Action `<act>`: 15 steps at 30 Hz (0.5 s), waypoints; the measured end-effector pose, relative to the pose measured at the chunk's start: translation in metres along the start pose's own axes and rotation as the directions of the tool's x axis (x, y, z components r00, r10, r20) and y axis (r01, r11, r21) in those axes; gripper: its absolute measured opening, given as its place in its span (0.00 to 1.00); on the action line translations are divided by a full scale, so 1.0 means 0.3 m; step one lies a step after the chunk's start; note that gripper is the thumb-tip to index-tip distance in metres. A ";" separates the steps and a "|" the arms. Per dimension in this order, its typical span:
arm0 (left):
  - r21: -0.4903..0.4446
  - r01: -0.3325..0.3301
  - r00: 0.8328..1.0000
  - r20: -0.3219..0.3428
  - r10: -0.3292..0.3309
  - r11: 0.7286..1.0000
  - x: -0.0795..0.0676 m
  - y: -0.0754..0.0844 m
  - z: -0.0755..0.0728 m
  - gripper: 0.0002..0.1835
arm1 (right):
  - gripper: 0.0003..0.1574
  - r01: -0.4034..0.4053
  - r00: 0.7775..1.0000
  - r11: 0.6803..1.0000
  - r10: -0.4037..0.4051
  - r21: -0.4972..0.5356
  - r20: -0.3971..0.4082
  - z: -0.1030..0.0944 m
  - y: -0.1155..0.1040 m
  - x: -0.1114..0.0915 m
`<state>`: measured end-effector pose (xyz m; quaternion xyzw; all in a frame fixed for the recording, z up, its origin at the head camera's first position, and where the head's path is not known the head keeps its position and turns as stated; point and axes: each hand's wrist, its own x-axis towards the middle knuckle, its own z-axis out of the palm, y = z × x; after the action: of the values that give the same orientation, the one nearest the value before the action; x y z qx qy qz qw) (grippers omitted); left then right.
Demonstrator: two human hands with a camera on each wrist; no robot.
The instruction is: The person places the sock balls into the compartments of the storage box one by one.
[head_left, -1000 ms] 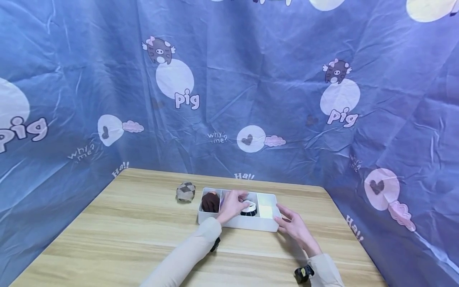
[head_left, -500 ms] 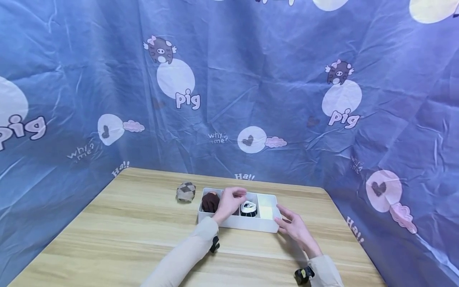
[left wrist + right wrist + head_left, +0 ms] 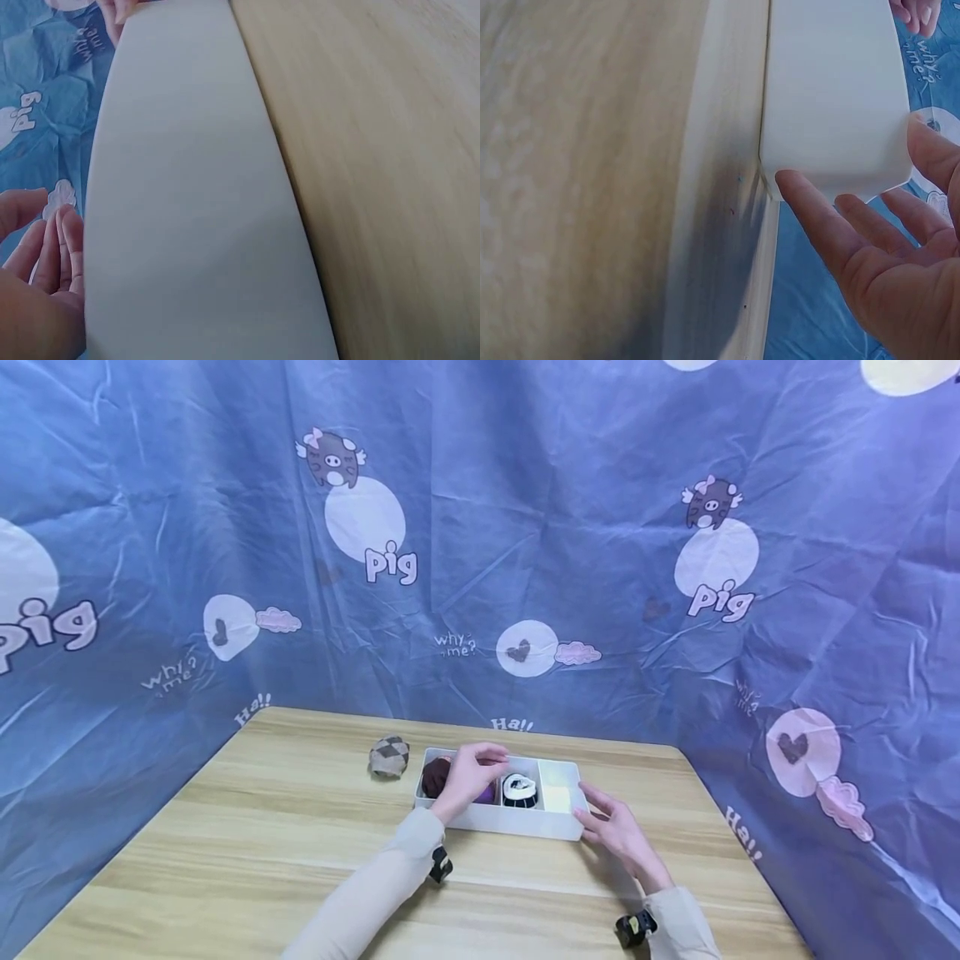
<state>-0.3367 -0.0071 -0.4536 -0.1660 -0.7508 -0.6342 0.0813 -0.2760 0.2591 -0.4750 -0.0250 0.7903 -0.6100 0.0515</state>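
Note:
A white divided box (image 3: 517,822) stands on the table. My left hand (image 3: 467,778) hovers over its second compartment from the left, fingers loosely bent and holding nothing. Beneath that hand a purple bundle (image 3: 487,794) shows in part, looking like a rolled sock. A dark brown rolled bundle (image 3: 433,778) sits in the left compartment, partly behind the hand. In the third lies a black-and-white rolled sock (image 3: 520,791). My right hand (image 3: 617,831) touches the box's right end with nearly straight fingers; in the right wrist view its fingertips (image 3: 789,180) rest against the box end.
A beige and brown argyle rolled sock (image 3: 389,757) lies on the wooden table (image 3: 247,827), left of the box. Behind and beside the table hangs a blue printed cloth (image 3: 480,527). The box's right compartment (image 3: 558,777) shows a pale floor.
My left hand has drawn back left from beside the black-and-white sock, uncovering it and part of the purple bundle. The right hand stays at the box's end.

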 end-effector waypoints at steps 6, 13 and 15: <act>-0.055 0.034 0.998 -0.042 -0.036 0.998 -0.008 0.016 -0.050 0.11 | 0.40 0.000 1.000 1.000 0.000 0.003 -0.005 -0.005 0.004 -0.007; -0.058 0.038 0.995 -0.085 -0.043 0.998 -0.018 -0.004 -0.127 0.10 | 0.40 -0.001 1.000 1.000 0.001 -0.001 -0.009 0.002 -0.003 -0.014; -0.040 0.023 0.995 -0.098 -0.027 0.999 -0.019 -0.014 -0.155 0.11 | 0.40 -0.006 1.000 1.000 0.006 -0.003 -0.011 0.005 -0.007 -0.016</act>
<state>-0.3370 -0.0540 -0.4509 -0.1265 -0.7354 -0.6571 0.1069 -0.2711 0.2575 -0.4732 -0.0194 0.7917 -0.6086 0.0489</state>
